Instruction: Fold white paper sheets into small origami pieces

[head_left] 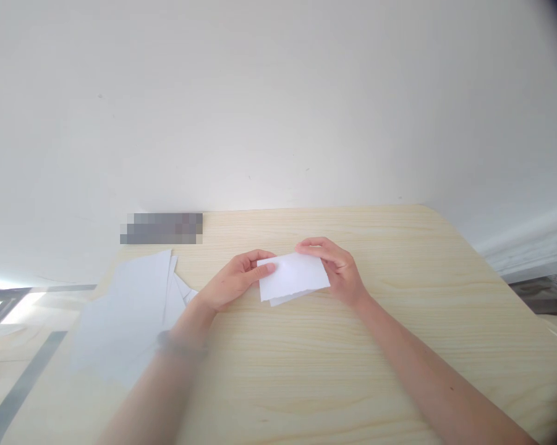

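A small folded sheet of white paper [294, 277] is held between my two hands above the table, with a second layer showing under its lower edge. My left hand [234, 279] pinches its left end, thumb on top and fingers behind. At the upper right edge, my right hand [336, 269] grips the same paper, fingertips along the top fold and the thumb mostly hidden. Left of my left forearm lies a spread of loose white paper sheets [139, 284], partly covered by that arm.
The pale wood-grain table [306, 371] meets a white wall [278, 111] at its back edge. A dark pixelated block [162, 228] covers something at the back left. The table's right edge [496, 272] slopes away toward the floor.
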Action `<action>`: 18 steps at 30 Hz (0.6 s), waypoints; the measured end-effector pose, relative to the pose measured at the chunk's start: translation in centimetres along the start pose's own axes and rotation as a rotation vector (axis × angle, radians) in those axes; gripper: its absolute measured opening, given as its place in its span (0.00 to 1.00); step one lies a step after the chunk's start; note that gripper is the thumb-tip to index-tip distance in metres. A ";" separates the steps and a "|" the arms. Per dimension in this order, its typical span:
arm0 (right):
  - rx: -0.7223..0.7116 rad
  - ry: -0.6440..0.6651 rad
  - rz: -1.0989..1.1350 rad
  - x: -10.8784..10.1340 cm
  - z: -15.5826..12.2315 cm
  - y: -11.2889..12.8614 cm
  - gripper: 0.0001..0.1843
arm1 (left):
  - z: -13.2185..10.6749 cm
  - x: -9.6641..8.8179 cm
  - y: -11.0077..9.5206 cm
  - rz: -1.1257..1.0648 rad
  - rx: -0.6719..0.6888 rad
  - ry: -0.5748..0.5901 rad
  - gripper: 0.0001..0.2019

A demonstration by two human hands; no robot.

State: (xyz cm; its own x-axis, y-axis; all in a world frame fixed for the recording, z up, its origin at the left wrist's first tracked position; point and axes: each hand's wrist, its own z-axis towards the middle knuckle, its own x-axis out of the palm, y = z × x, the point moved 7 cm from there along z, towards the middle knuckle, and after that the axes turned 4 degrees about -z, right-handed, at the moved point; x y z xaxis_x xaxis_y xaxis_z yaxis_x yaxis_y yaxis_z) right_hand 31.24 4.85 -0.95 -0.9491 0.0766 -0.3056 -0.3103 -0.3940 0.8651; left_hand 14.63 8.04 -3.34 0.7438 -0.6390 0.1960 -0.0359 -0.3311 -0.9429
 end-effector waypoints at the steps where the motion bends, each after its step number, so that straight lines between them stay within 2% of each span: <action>1: 0.062 0.024 0.076 0.1 0.0 -0.5 0.16 | 0.1 -0.3 0.0 -0.005 0.016 -0.040 0.13; 4: 0.294 0.116 0.378 0.8 -0.1 -2.1 0.21 | 0.3 -1.0 0.0 -0.008 0.048 -0.144 0.15; 6: 0.391 0.139 0.476 1.2 -0.2 -2.5 0.25 | 0.4 -1.2 0.1 -0.011 0.049 -0.171 0.16; 11: 0.422 0.100 0.185 1.1 -0.2 -2.4 0.20 | 0.3 -1.3 0.1 0.023 0.039 -0.212 0.17; 18: 0.354 0.107 0.118 1.3 -0.1 -1.9 0.17 | 0.3 -1.2 0.0 0.022 0.046 -0.251 0.18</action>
State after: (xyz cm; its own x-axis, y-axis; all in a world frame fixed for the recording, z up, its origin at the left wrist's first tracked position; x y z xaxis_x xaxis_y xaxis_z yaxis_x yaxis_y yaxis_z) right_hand 30.63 5.60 -3.01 -0.9741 -0.0539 -0.2196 -0.2169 -0.0529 0.9748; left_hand 13.89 9.00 -3.68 0.8858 -0.4515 0.1076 -0.0279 -0.2832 -0.9587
